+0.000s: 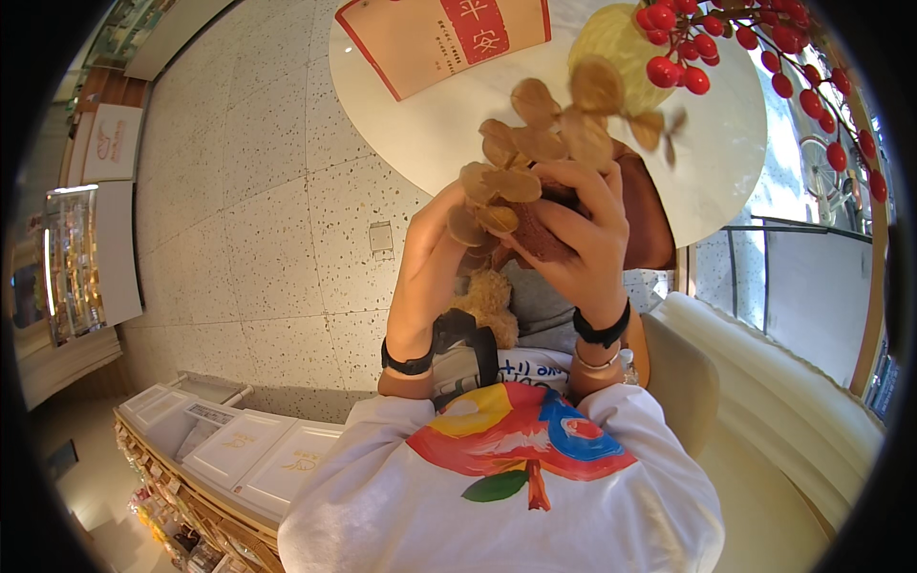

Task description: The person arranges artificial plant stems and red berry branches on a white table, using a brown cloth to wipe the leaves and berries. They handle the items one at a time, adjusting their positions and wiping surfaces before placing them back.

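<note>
My right hand (591, 236) grips a brown, soft-looking item (648, 215), with its fingers curled over the upper edge. Part of that item spreads out to the right of the hand; whether it is a bag or a wrap I cannot tell. My left hand (430, 240) is at its left side, fingers hidden behind leaves. A sprig of golden-brown round leaves (541, 143) lies across the view in front of both hands, somewhat blurred. Below the hands, a small tan plush toy (494, 301) and a black strap (487, 354) rest near my lap.
A white round table (380, 122) carries a beige and red printed card (408, 43) bearing writing. Behind the leaves stands a pale yellow vase (612, 32). Red berry stems (666, 71) hang at upper right. A beige chair (680, 358) and cream curtain (759, 379) are right; white cabinets (243, 444) left.
</note>
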Demonstrator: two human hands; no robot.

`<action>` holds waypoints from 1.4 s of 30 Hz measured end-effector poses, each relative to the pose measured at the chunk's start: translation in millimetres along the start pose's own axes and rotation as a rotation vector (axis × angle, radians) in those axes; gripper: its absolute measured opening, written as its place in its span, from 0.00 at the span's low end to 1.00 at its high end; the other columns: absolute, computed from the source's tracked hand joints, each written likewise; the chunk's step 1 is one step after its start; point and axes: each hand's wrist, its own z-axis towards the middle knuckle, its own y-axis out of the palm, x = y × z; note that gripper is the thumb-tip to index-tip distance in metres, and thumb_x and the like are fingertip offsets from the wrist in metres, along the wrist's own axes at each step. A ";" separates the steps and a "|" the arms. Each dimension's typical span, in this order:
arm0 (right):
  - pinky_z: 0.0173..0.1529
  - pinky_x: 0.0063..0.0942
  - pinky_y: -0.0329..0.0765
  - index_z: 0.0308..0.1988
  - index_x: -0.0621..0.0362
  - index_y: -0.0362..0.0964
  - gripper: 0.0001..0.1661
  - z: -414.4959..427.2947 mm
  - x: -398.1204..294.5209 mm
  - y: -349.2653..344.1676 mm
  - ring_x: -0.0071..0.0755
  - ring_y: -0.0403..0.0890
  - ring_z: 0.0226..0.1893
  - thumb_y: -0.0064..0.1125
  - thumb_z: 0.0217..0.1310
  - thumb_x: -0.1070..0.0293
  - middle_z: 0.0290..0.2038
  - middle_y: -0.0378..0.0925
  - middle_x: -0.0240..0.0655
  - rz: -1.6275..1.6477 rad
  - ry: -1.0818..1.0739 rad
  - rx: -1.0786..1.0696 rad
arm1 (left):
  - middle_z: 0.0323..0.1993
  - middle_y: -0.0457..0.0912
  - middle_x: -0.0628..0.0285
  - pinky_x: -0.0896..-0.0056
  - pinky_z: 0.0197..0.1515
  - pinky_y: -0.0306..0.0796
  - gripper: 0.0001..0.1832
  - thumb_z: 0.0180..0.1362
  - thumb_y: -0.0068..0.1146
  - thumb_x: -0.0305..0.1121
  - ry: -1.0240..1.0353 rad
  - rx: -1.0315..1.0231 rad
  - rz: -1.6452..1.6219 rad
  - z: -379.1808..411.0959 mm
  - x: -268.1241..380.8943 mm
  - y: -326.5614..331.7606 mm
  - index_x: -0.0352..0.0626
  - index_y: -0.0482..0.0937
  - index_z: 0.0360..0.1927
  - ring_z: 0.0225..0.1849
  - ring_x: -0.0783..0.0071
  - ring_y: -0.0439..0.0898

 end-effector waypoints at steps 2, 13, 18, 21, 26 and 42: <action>0.43 0.33 0.63 0.27 0.51 0.77 0.11 -0.6 3.0 -0.1 0.29 0.75 0.31 0.70 0.36 0.67 0.36 0.76 0.28 0.006 -0.052 -0.012 | 0.31 0.75 0.67 0.87 0.26 0.58 0.22 0.68 0.41 0.43 -0.001 -0.023 -0.029 0.2 0.3 0.8 0.33 0.71 0.53 0.25 0.86 0.67; 0.42 0.33 0.63 0.25 0.54 0.75 0.11 -4.3 7.2 2.5 0.28 0.76 0.29 0.69 0.35 0.68 0.33 0.76 0.27 -0.018 -0.072 0.060 | 0.47 0.75 0.60 0.76 0.50 0.66 0.19 0.63 0.46 0.34 0.157 0.085 0.085 0.0 0.1 11.7 0.32 0.70 0.53 0.47 0.76 0.73; 0.41 0.31 0.62 0.24 0.54 0.75 0.11 -3.2 6.2 1.8 0.28 0.76 0.28 0.69 0.35 0.68 0.31 0.76 0.27 -0.059 -0.067 0.077 | 0.48 0.70 0.56 0.78 0.42 0.71 0.19 0.56 0.48 0.16 0.384 0.078 0.171 1.2 4.2 25.2 0.33 0.66 0.52 0.43 0.75 0.73; 0.41 0.31 0.62 0.24 0.54 0.75 0.11 -4.2 3.4 3.3 0.28 0.76 0.27 0.69 0.35 0.68 0.30 0.76 0.27 -0.053 -0.054 0.112 | 0.47 0.70 0.57 0.78 0.43 0.71 0.18 0.54 0.48 0.13 0.367 0.067 0.125 2.6 0.6 21.0 0.34 0.66 0.49 0.43 0.76 0.73; 0.40 0.32 0.64 0.24 0.56 0.75 0.13 -6.2 6.5 0.9 0.30 0.75 0.29 0.72 0.34 0.69 0.31 0.76 0.29 0.013 -0.024 0.136 | 0.45 0.72 0.59 0.79 0.42 0.71 0.14 0.56 0.49 0.14 0.290 0.147 0.090 3.2 0.8 21.3 0.35 0.67 0.45 0.40 0.78 0.74; 0.40 0.32 0.66 0.25 0.57 0.78 0.13 -2.0 -2.3 -4.8 0.32 0.73 0.30 0.72 0.30 0.70 0.29 0.77 0.29 0.031 0.121 0.151 | 0.46 0.77 0.54 0.73 0.52 0.70 0.29 0.46 0.57 0.09 0.289 0.161 -0.143 1.4 8.2 14.6 0.35 0.63 0.52 0.49 0.72 0.76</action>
